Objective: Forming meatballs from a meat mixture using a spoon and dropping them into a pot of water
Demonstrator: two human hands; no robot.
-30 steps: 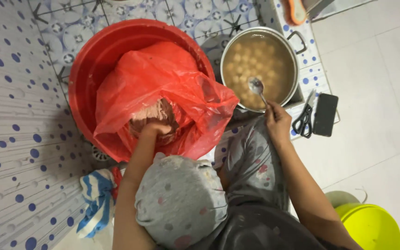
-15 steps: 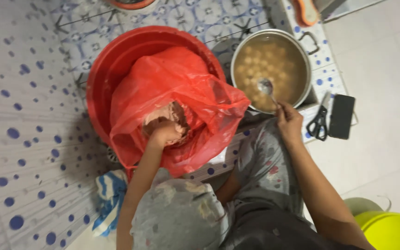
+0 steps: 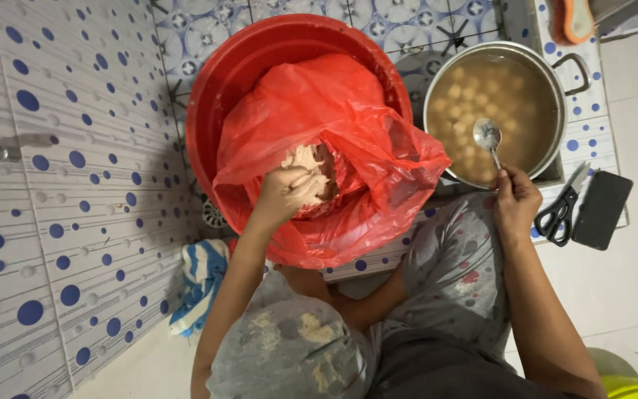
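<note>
Both arms are bare right up past the elbows, no watch or rings that I can spot. Below the left hand (image 3: 286,193) and the right hand (image 3: 515,201), the knees are covered in loose grey patterned cloth with little reddish and dark blotches, smeared with pale doughy patches.

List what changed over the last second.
The left hand has closed around a lump of pale paste inside the red bag, where before it was pressing into it. The right hand keeps its grip on the spoon above the pot.
</note>
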